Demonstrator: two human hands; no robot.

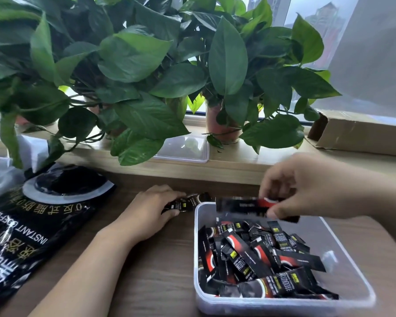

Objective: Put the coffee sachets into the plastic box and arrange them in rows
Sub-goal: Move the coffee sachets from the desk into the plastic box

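Head view, looking down. A clear rectangular plastic box stands on a brown wood-grain table at the lower right of the frame. It holds a disordered pile of black-and-red coffee sachets lying crossed over one another, mostly against its left and near sides; no rows are formed. The right hand, at centre right, pinches a blurred black-and-red held sachet between thumb and curled fingers, roughly level, above the far edge of the box; whether it holds one sachet or several cannot be told. The left hand, at lower centre, rests on the table just beside the far left corner of the box, its fingers and thumb closed round a small bunch of loose sachets outside the box. A large black printed instant-coffee bag lies flat at the lower left. Behind the table runs a pale wooden sill, which carries a clear plastic lid at centre, green broad-leaved potted plants across the upper frame, and a brown cardboard carton at the right.
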